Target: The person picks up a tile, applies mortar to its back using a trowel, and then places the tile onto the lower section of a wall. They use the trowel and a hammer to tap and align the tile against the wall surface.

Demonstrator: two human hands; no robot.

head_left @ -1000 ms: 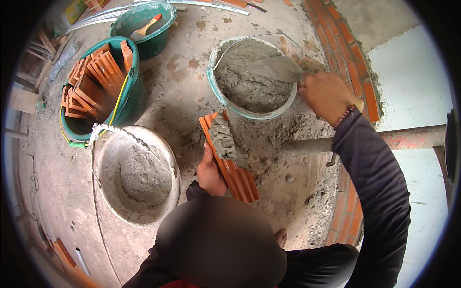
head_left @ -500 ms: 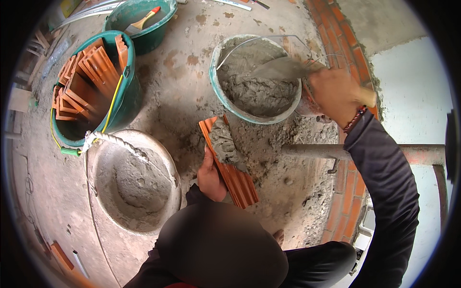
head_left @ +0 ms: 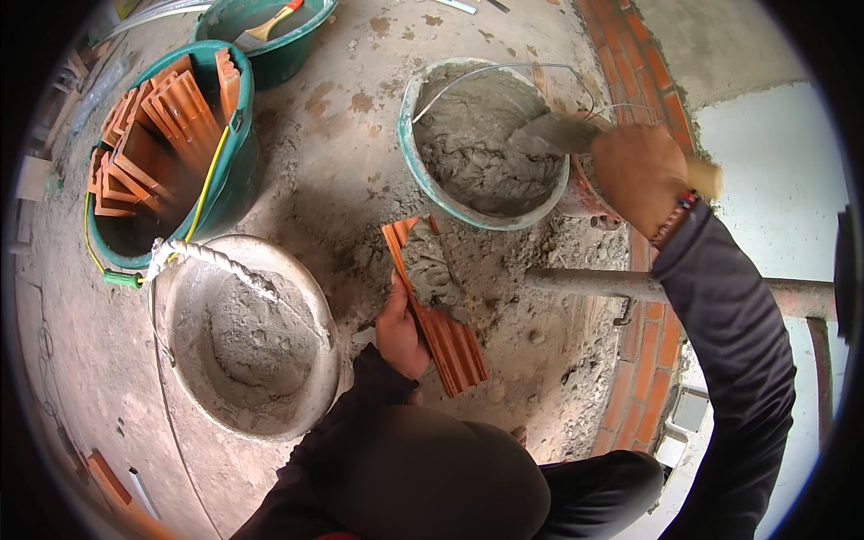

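Note:
My left hand [head_left: 400, 333] is closed on a ribbed orange clay brick [head_left: 457, 355], held tilted above the ground. Grey mortar [head_left: 427, 268] coats the brick's far half. To the far right, my right hand [head_left: 641, 175] is wrapped round the wooden handle [head_left: 705, 178] of a trowel. The trowel's blade [head_left: 558, 135] reaches over the right side of a green-rimmed bucket [head_left: 408, 153] full of wet mortar [head_left: 486, 166]. Whether the blade's tip touches the mortar I cannot tell.
A pale bucket [head_left: 324, 378] with dry-looking grey material stands at left. Behind it is a green bucket [head_left: 236, 175] of clay bricks; beyond, a green basin [head_left: 310, 45] with a paintbrush [head_left: 270, 24]. A metal pipe [head_left: 594, 283] crosses near the low brick wall [head_left: 650, 351] at right.
My right hand and the trowel have shifted slightly right, the blade moving toward the mortar bucket's right rim. My left hand still holds the brick in nearly the same place.

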